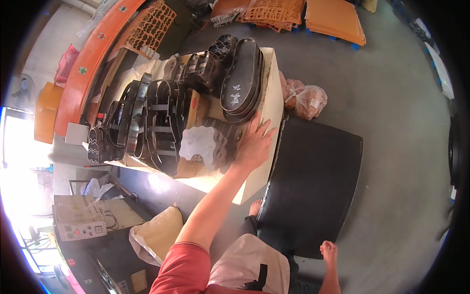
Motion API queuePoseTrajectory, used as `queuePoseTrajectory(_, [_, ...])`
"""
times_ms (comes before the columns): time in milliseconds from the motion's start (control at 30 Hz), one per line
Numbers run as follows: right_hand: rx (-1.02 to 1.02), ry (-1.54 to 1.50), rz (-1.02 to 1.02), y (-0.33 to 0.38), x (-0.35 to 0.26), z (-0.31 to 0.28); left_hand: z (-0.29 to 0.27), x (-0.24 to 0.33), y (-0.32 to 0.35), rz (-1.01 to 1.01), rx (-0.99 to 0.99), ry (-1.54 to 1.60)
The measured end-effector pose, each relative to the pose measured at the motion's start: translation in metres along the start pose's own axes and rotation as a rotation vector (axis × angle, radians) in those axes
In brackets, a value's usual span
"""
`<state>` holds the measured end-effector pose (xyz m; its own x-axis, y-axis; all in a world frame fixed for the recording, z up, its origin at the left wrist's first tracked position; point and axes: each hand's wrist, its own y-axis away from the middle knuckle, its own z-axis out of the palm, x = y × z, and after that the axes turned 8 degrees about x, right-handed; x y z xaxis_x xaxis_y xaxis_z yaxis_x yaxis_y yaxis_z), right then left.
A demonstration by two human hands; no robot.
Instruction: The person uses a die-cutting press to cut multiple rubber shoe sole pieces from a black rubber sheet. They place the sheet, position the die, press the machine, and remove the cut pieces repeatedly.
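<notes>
My left hand (pixel 253 144) lies on the right side of a pale work table (pixel 255 182), its fingers spread and holding nothing. Just beyond the fingertips sits a stack of black shoe-sole shapes (pixel 240 76) with white marks on the top one. To the left of the hand is a pile of wavy-edged grey pieces (pixel 199 146). My right hand (pixel 329 251) hangs low on the right with its fingers curled in; nothing shows in it. Near it lies a large black sheet (pixel 313 181), to the right of the table.
Several metal-banded cutting dies (pixel 164 120) crowd the table's left half. Behind stand orange sheets (pixel 335 22) and a clear bag (pixel 306 100) of orange pieces. An orange machine beam (pixel 88 63) runs along the left. A sack (pixel 157 234) and a control box (pixel 78 220) are lower left.
</notes>
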<state>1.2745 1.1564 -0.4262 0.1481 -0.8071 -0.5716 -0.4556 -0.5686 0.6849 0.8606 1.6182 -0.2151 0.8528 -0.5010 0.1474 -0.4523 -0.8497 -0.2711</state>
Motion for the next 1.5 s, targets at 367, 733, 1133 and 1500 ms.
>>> queuePoseTrajectory(367, [-0.115, 0.517, -0.464, -0.186, -0.172, 0.122, -0.011, 0.003, -0.008, -0.003, -0.031, 0.047])
queuePoseTrajectory(733, [0.222, 0.688, -0.749, -0.42, -0.248, 0.219, -0.023, 0.019, -0.026, -0.078, -0.285, -0.13])
queuePoseTrajectory(1133, [0.092, 1.069, -0.762, -0.489, -0.339, 0.235, -0.023, 0.011, -0.043, -0.13, -0.41, -0.167])
queuePoseTrajectory(1500, [0.075, 1.21, -0.681, -0.489, -0.37, 0.239, -0.018, 0.007, -0.045, -0.114, -0.355, -0.151])
